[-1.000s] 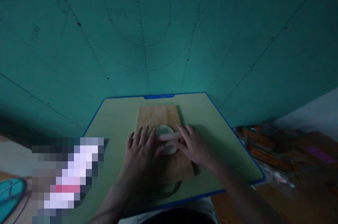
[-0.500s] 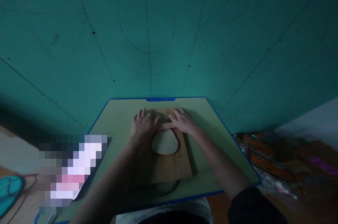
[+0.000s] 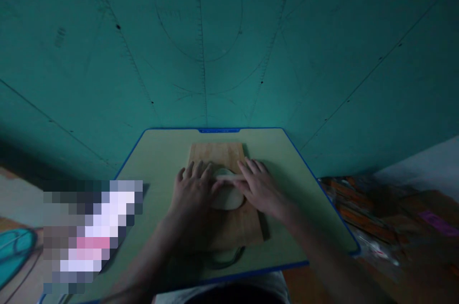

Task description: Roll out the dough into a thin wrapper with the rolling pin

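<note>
A pale flat disc of dough (image 3: 226, 196) lies on a wooden cutting board (image 3: 218, 153). Across the dough's far part rests a thin wooden rolling pin (image 3: 226, 178). My left hand (image 3: 192, 190) lies flat on the pin's left end, fingers stretched out. My right hand (image 3: 260, 188) lies flat on its right end, fingers also stretched. Both palms press on the pin; the pin's ends are hidden under them.
The board sits on a light green table with a blue rim (image 3: 163, 156), pushed against a teal wall (image 3: 229, 46). A dark round object (image 3: 225, 257) pokes out under the board's near edge. Orange packets (image 3: 358, 199) lie at the right, a teal object (image 3: 14, 251) at the left.
Both hands and the pin went from the dough's middle to the board's far end, then came back toward me; the pin now lies on the dough's far part.
</note>
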Demonstrator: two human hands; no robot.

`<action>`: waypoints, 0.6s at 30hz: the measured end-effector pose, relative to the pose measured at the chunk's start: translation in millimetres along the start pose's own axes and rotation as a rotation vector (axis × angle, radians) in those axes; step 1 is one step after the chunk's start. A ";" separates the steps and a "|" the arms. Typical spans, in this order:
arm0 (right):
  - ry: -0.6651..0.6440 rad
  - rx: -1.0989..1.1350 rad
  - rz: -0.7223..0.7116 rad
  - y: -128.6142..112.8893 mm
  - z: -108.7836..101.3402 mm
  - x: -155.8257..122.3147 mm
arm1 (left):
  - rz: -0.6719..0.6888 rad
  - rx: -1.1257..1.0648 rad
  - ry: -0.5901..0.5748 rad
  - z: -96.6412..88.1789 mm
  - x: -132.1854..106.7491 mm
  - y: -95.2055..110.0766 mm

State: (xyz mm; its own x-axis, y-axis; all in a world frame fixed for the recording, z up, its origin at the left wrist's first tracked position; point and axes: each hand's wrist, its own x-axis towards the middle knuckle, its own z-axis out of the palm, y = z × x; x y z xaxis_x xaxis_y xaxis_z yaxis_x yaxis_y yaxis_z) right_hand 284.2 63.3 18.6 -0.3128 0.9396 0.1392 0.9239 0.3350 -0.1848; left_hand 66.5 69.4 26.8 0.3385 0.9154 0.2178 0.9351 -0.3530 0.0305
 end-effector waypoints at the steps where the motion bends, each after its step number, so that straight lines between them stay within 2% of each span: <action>1: -0.017 -0.001 0.022 1.5 -2.2 11.1 | -0.015 -0.001 -0.019 -0.4 10.2 -2.1; 6: -0.019 -0.018 0.113 8.5 -6.2 64.0 | -0.047 0.009 -0.093 0.4 49.6 -9.9; 9: -0.064 0.033 0.173 12.6 -3.0 83.8 | -0.096 -0.006 -0.083 4.0 63.7 -13.9; 14: -0.067 0.101 0.193 18.1 0.5 100.9 | -0.168 -0.032 -0.057 8.9 82.9 -21.3; 18: -0.050 0.094 0.180 18.3 1.5 97.3 | -0.166 -0.032 -0.050 10.6 79.2 -20.2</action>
State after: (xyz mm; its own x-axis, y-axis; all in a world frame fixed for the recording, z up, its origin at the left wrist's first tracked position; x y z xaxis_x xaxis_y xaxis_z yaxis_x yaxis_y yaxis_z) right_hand 270.4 161.0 27.3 -0.1571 0.9864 0.0481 0.9421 0.1643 -0.2923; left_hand 75.5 151.0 33.1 0.1848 0.9699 0.1588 0.9751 -0.2012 0.0938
